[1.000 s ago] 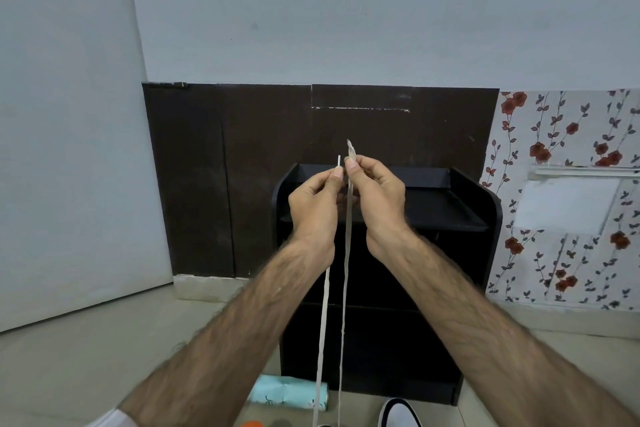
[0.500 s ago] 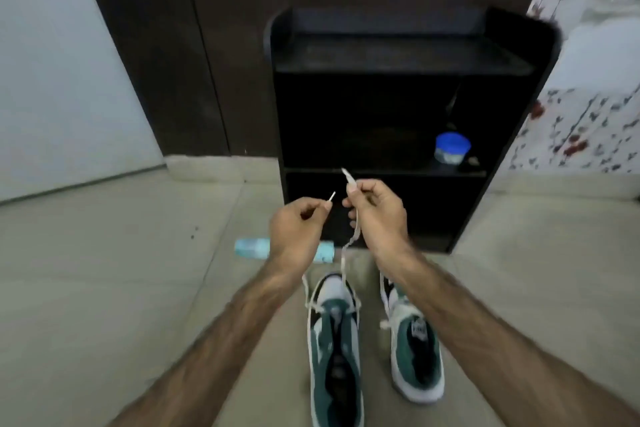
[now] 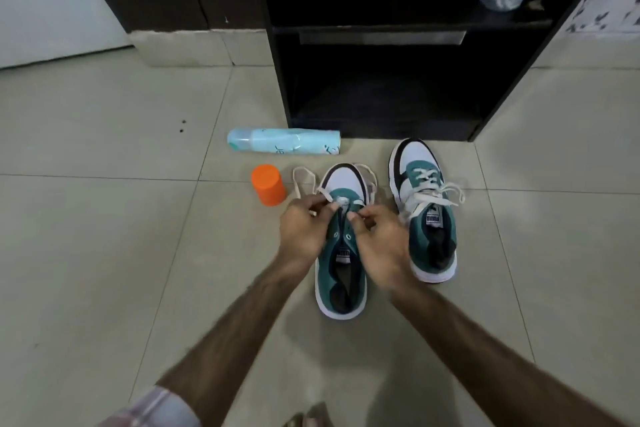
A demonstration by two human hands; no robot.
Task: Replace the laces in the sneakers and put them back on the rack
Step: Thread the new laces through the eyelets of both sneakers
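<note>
A second ago I held the lace ends raised before the rack (image 3: 381, 87); now my left hand (image 3: 304, 229) and right hand (image 3: 377, 239) pinch the lace (image 3: 341, 200) at the near-left sneaker (image 3: 341, 253), threading resumed; right sneaker (image 3: 427, 211) already laced

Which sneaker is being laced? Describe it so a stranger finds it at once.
Start at the black rack against the wall; two green and white sneakers stand on the floor before it. Take the left sneaker, the one under both hands. Unlike the right sneaker, tied in a bow, its upper eyelets are bare and its lace trails loose.
</note>
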